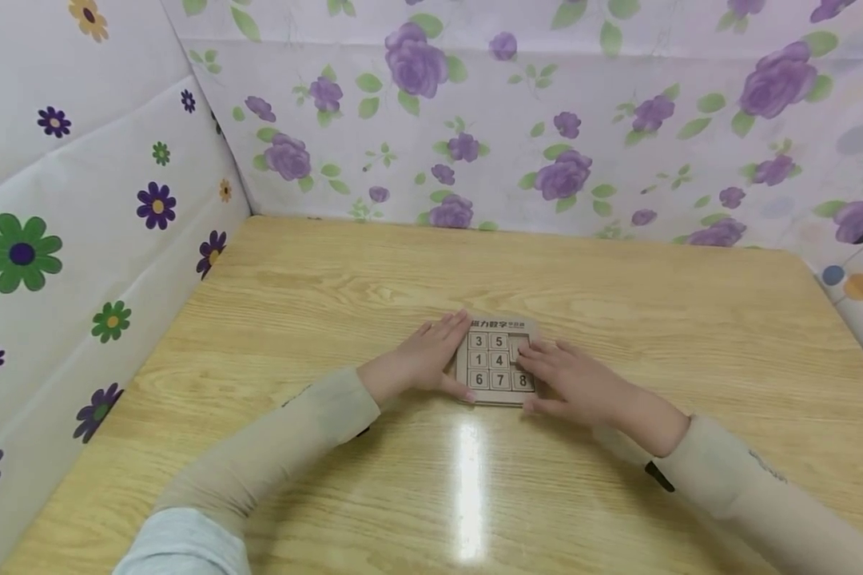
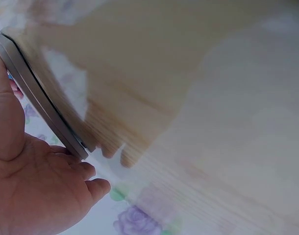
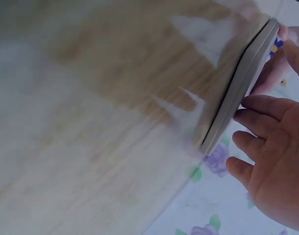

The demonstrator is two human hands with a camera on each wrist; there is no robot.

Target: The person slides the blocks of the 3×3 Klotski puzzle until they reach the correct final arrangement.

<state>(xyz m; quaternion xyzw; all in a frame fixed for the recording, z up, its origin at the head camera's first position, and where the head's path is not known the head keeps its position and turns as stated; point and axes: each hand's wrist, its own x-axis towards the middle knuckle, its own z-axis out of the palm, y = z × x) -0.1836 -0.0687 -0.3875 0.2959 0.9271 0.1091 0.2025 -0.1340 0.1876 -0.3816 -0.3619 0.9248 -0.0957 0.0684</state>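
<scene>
Numbered sliding puzzle [image 1: 499,360] laid flat on wooden table [image 1: 295,295], between both hands. Left side braced by open left hand [image 1: 433,357], presumably against shifting; right column of tiles [image 1: 522,380] reached over by right hand [image 1: 574,385], fingers extended, apparently for tile contact.

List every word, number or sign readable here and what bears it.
"力数字": top edge of the puzzle board; the character before it is unclear.
"3": top-left tile
"5": top-middle tile
"1": middle-left tile
"4": centre tile
"6": bottom-left tile
"7": bottom-middle tile
"8": bottom-right tile
Too small to read: smaller heading characters; marks on the left sleeve and right sleeve.
</scene>
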